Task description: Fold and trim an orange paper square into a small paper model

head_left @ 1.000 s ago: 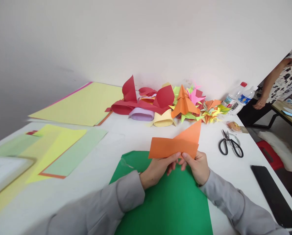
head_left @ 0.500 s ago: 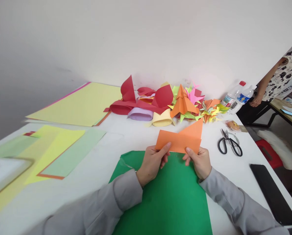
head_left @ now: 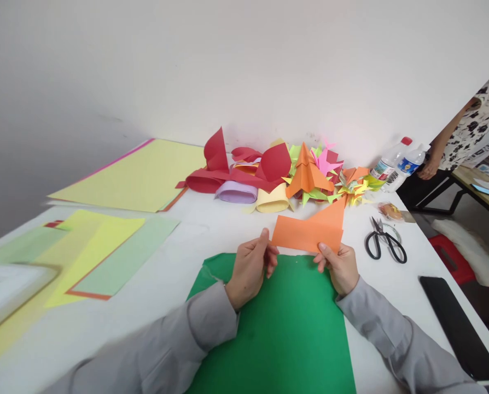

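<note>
A folded piece of orange paper (head_left: 300, 234), with one pointed flap standing up at its right, is held above the table. My right hand (head_left: 343, 268) pinches its lower right corner between thumb and fingers. Beside the paper's left edge is my left hand (head_left: 250, 268), thumb raised and fingers loosely bent, seemingly off the sheet. Under both hands lies a large green sheet (head_left: 285, 328), its far left corner creased.
Along the wall stand red paper shapes (head_left: 215, 156), an orange paper plane (head_left: 306, 178) and two bottles (head_left: 404, 167). Scissors (head_left: 386, 243) and a black flat case (head_left: 458, 328) lie right. Coloured sheets (head_left: 125, 257) spread left. A person (head_left: 466, 131) stands beyond the table.
My left thumb has lifted off the orange paper and the left hand has come away from it. The paper has shifted slightly right in my right hand.
</note>
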`<state>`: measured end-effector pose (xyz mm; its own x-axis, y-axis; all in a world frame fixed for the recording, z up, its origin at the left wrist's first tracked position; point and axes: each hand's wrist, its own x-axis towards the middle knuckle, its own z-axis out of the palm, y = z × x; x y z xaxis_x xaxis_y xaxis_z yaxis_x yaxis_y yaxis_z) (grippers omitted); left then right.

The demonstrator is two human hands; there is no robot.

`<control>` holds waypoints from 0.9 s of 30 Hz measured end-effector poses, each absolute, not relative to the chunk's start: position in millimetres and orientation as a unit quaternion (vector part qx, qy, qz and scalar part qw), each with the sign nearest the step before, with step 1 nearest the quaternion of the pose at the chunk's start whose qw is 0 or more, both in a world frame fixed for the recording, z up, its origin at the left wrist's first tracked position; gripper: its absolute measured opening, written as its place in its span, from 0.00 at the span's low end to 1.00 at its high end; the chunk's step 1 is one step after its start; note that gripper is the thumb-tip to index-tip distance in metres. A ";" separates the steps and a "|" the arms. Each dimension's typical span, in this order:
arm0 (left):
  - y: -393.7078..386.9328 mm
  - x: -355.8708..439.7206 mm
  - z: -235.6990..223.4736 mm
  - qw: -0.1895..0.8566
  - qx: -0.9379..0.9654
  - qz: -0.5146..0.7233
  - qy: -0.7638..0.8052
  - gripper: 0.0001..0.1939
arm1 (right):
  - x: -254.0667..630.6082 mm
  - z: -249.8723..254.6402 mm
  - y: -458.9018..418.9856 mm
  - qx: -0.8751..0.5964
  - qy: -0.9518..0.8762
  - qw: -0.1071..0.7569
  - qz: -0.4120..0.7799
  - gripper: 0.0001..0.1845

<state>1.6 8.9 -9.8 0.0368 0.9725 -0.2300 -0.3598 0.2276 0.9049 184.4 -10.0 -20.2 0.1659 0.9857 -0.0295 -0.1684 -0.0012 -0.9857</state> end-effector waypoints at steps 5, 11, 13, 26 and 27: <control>5.0 0.2 -10.9 0.632 0.395 0.512 0.427 0.23 | 182.6 -20.6 -8.8 -0.490 -0.379 0.584 0.525 0.17; 3.3 0.8 -10.5 0.579 0.482 0.505 0.420 0.13 | 187.7 -16.3 -3.8 -0.460 -0.373 0.576 0.564 0.15; 3.7 0.6 -7.9 0.578 0.484 0.509 0.415 0.10 | 193.2 -16.2 -0.9 -0.449 -0.389 0.568 0.570 0.13; 4.2 -3.2 -10.8 0.560 0.497 0.524 0.406 0.05 | 238.5 -29.7 8.2 -0.428 -0.526 0.489 0.548 0.35; 4.2 -3.2 -11.4 0.559 0.496 0.523 0.410 0.06 | 239.1 -29.4 8.6 -0.424 -0.530 0.488 0.548 0.35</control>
